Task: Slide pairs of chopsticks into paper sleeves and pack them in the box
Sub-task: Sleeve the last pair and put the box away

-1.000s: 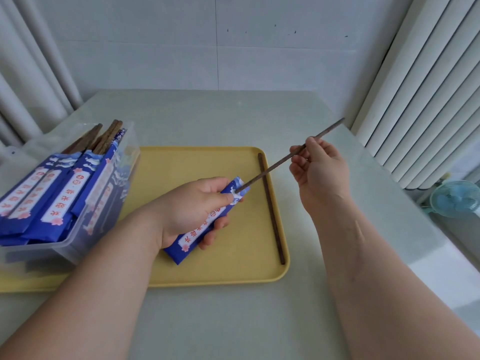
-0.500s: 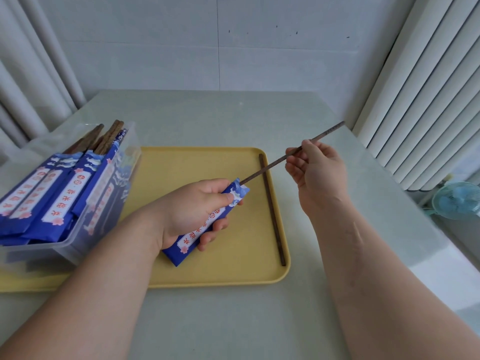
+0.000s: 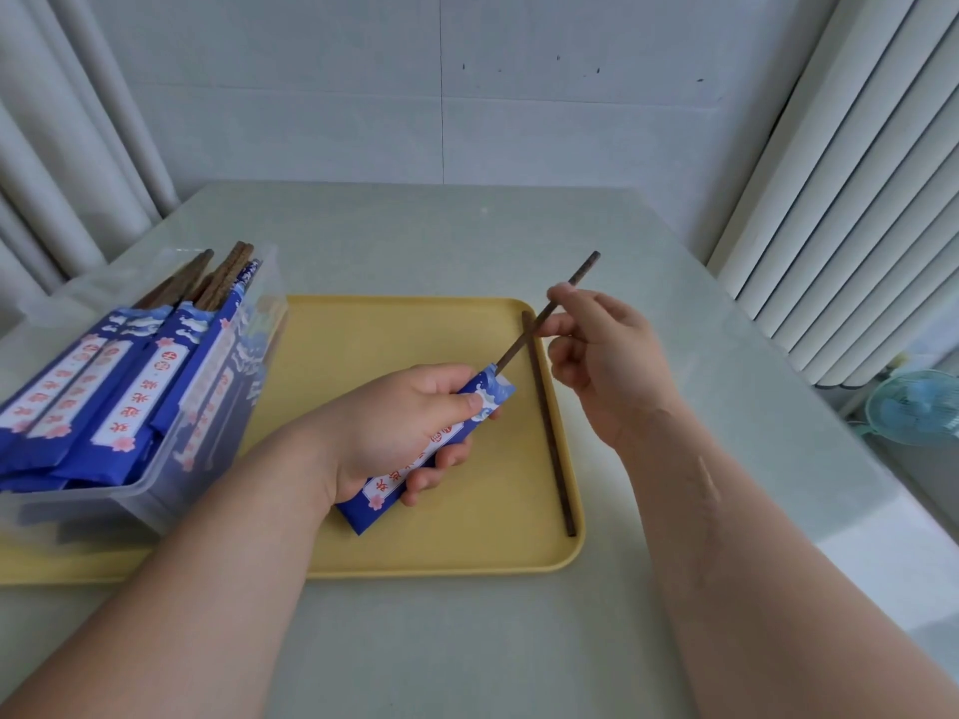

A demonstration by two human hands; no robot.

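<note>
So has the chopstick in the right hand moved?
Yes. The chopstick has slid deeper into the blue sleeve, and its free end is now nearer the yellow tray.

Desk (image 3: 467,241) with a wall (image 3: 519,121) behind it and curtains at left (image 3: 78,147) and right (image 3: 856,173); a fan (image 3: 918,407) stands lower down, beyond the desk's right edge. A tray (image 3: 363,334) lies on the desk. A box (image 3: 155,490) stands on the tray's left part, with filled sleeves (image 3: 129,386) leaning inside it. Over the middle of the tray the left hand (image 3: 399,422) holds a sleeve (image 3: 488,394). To its right, the right hand (image 3: 607,355) pinches a chopstick (image 3: 576,277), whose lower end is in the sleeve's mouth. A loose chopstick (image 3: 550,438) lies in the tray along its right rim, front to back.
</note>
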